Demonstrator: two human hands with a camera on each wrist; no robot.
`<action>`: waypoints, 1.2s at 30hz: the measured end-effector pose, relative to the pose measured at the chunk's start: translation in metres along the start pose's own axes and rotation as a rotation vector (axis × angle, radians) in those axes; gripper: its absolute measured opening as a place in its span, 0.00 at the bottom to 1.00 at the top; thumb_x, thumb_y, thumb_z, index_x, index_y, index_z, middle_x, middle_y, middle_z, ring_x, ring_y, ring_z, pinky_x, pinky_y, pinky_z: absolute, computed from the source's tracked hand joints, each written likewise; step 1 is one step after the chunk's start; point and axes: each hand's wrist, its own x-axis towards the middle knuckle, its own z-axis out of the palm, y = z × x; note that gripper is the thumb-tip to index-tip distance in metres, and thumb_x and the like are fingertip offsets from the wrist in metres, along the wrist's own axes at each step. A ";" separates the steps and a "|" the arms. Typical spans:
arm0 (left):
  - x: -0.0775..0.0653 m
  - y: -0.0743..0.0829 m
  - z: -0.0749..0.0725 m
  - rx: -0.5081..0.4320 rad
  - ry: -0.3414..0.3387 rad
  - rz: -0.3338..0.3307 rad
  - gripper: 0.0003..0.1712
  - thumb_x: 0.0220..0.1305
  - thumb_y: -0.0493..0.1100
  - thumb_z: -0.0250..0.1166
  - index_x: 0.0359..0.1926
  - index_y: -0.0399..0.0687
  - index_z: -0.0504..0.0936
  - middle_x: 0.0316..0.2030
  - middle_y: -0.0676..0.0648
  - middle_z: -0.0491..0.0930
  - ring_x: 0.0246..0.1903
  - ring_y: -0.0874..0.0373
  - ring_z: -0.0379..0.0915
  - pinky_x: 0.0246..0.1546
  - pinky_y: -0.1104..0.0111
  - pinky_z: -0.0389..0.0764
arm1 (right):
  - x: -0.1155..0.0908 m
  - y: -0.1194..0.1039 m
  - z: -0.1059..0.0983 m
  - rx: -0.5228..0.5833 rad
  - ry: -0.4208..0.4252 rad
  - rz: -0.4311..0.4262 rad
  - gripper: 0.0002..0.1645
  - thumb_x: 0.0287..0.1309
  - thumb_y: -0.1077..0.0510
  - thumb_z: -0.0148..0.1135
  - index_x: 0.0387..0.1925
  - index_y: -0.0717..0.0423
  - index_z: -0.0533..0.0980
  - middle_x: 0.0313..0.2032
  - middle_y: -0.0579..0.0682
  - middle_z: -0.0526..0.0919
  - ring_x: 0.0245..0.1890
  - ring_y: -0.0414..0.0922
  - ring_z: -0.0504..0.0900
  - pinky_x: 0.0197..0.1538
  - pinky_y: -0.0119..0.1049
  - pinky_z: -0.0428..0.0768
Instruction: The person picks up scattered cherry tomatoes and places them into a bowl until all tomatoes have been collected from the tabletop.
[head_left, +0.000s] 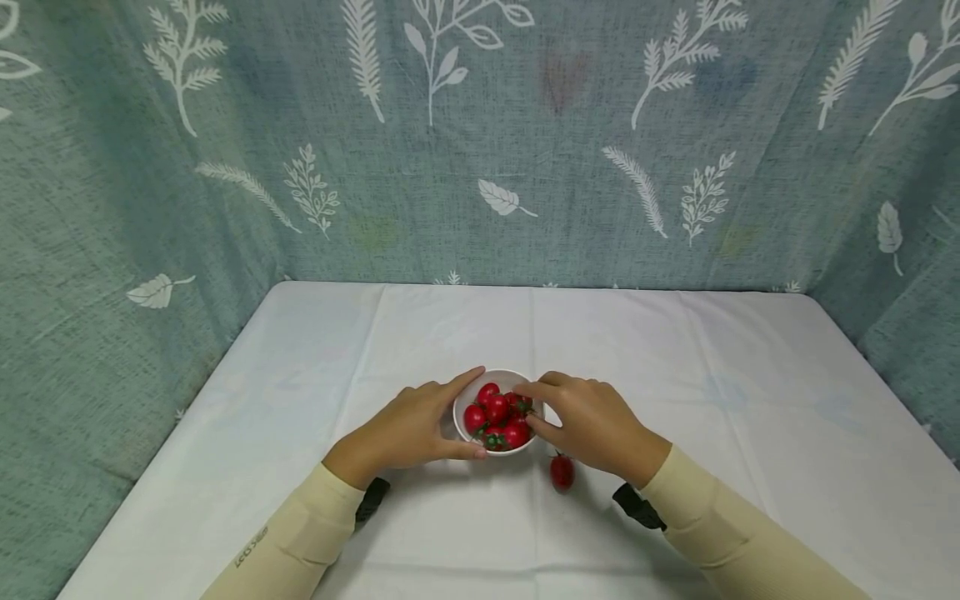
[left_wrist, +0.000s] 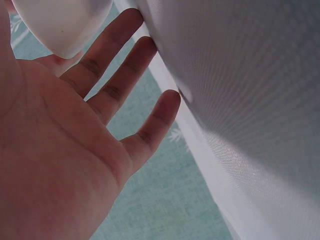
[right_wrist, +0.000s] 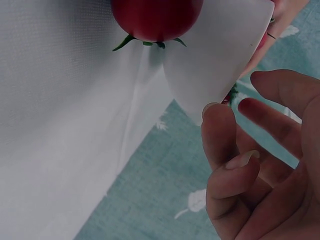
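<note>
A white bowl [head_left: 458, 414] holds several red cherry tomatoes [head_left: 497, 408] with green stalks. My left hand [head_left: 412, 429] holds the bowl from the left, thumb at the near rim and index finger at the far rim; its other fingers extend beside the bowl in the left wrist view. Over the bowl's right rim is my right hand [head_left: 592, 421], thumb and index finger apart by the tomatoes. In the right wrist view, its other fingers [right_wrist: 220, 132] bend beside the bowl's outside. One loose cherry tomato [head_left: 562, 472] lies on the table just right of the bowl's near side.
A white cloth [head_left: 637, 350] with fold creases covers the table. Blue-green curtains [head_left: 420, 167] with white leaf prints stand behind the table and along both sides. Dark straps [head_left: 637, 506] sit at both wrists, below light sleeves.
</note>
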 end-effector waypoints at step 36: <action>0.001 0.002 0.000 0.002 0.003 -0.016 0.60 0.34 0.78 0.63 0.69 0.77 0.46 0.52 0.55 0.76 0.47 0.61 0.72 0.56 0.55 0.67 | -0.059 0.005 0.009 -0.006 -0.091 0.012 0.19 0.46 0.44 0.68 0.44 0.38 0.80 0.38 0.35 0.80 0.28 0.31 0.78 0.26 0.28 0.73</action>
